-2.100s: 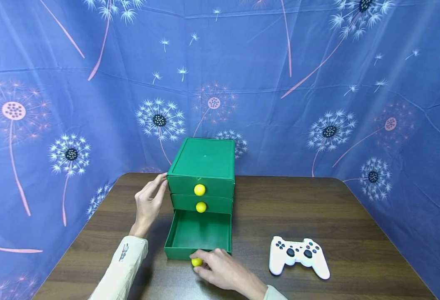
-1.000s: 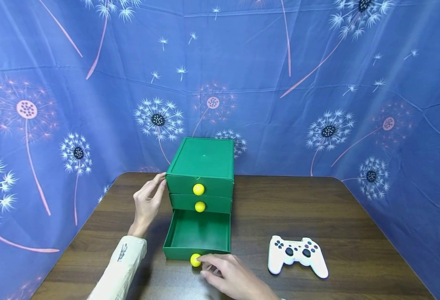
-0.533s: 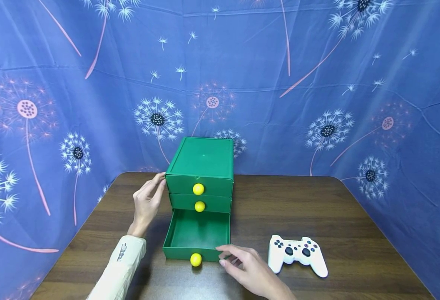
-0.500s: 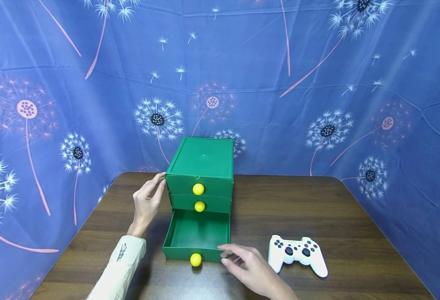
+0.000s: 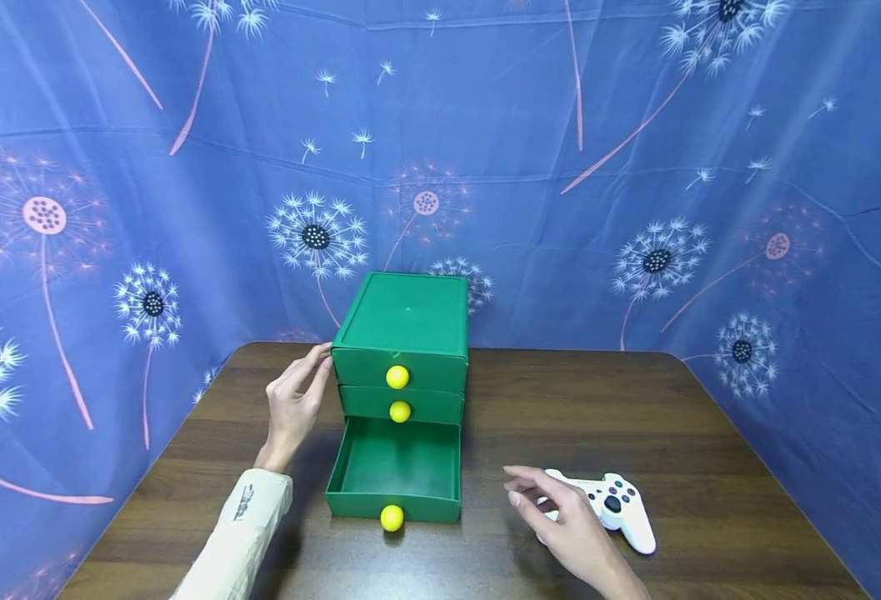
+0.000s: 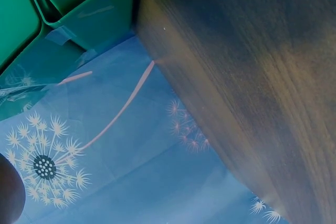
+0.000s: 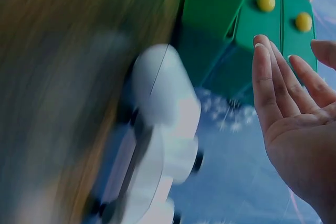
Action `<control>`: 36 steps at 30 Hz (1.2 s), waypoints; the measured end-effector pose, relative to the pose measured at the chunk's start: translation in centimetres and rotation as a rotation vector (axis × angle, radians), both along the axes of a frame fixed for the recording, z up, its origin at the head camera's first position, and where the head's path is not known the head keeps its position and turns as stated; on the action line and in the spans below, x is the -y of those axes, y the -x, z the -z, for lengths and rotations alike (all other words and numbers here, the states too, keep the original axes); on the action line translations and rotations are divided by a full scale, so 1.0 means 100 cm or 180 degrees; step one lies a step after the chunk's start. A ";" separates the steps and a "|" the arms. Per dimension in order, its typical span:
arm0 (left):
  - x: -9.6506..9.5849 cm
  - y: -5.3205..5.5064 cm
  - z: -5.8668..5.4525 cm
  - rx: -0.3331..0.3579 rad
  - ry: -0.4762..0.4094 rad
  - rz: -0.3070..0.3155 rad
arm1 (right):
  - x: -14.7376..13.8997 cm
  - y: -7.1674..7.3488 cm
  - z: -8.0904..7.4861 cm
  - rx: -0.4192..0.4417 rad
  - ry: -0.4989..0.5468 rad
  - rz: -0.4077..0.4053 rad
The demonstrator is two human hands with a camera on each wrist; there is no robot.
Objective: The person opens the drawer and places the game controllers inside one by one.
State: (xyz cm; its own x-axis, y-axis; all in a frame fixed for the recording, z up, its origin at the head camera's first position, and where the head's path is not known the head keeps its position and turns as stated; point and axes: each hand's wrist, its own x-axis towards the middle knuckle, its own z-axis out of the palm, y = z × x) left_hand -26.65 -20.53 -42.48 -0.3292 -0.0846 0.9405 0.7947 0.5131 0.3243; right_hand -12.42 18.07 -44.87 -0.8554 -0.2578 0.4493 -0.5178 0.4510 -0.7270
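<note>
A green cabinet (image 5: 410, 312) with three drawers and yellow ball knobs stands on the table. Its bottom drawer (image 5: 357, 505) is pulled out, bare inside, with a yellow knob (image 5: 391, 517) in front. My left hand (image 5: 290, 412) touches the cabinet's upper left front corner with its fingertips; only a dark rounded bit shows at the left edge of the left wrist view. My right hand (image 5: 571, 521), holding nothing, hovers at the left part of a white game controller (image 5: 638, 521) and partly covers it. In the right wrist view its fingers (image 7: 265, 82) are extended beside the controller (image 7: 163, 87).
The brown wooden table (image 5: 545, 400) has its far edge against a blue curtain (image 5: 530, 233) printed with dandelions. Pieces of clear tape (image 6: 60, 35) show on the cabinet's side in the left wrist view.
My right hand has let go of the bottom drawer's knob and moved right to the controller. The drawer stays pulled out, and my left hand keeps its place at the cabinet corner.
</note>
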 end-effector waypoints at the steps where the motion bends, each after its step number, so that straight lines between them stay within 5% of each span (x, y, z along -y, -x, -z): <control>1: 0.000 0.001 0.000 -0.0006 -0.0002 -0.0001 | -0.004 -0.001 0.000 -0.0023 0.0027 0.0058; 15: -0.002 0.002 0.000 -0.0053 -0.0002 0.0034 | -0.052 -0.014 0.006 -0.0423 0.0094 0.0703; 27: -0.001 0.002 0.002 -0.0040 -0.0003 -0.0002 | -0.076 -0.025 0.011 -0.0257 -0.0005 0.0921; 36: 0.000 0.002 0.001 -0.0036 -0.0017 -0.0020 | -0.098 -0.026 0.018 -0.0263 0.0049 0.0853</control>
State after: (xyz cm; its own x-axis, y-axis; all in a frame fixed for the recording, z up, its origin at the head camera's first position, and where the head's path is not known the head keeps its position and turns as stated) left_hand -26.90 -20.51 -42.61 -0.3181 -0.0917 0.9436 0.7950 0.5164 0.3182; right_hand -9.85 27.88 -46.63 -0.8525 -0.0198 0.5224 -0.4393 0.5690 -0.6952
